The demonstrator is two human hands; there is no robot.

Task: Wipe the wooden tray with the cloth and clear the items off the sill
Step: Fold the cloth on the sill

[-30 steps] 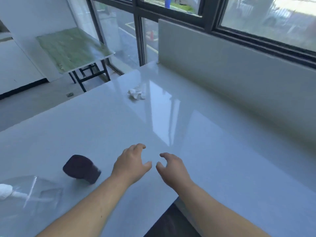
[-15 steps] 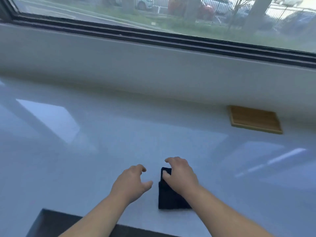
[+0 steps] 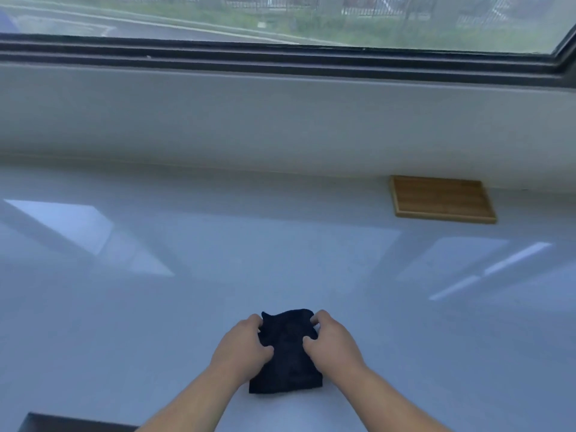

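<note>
A dark, nearly black cloth lies folded on the glossy white sill, close to its near edge. My left hand pinches its left side and my right hand pinches its right side, lifting the far edge a little. The wooden tray, a flat rectangular bamboo piece with a low rim, rests far to the right against the back wall. Nothing is visible inside it. Both hands are well short of the tray.
A white wall rises behind the sill up to a dark window frame. The sill's near edge and a dark gap show at bottom left. Bright reflections lie across the surface.
The view swung right from the sill's left end to the tray. My right hand reached the cloth first; now both hands grip its sides and its far edge is raised.
</note>
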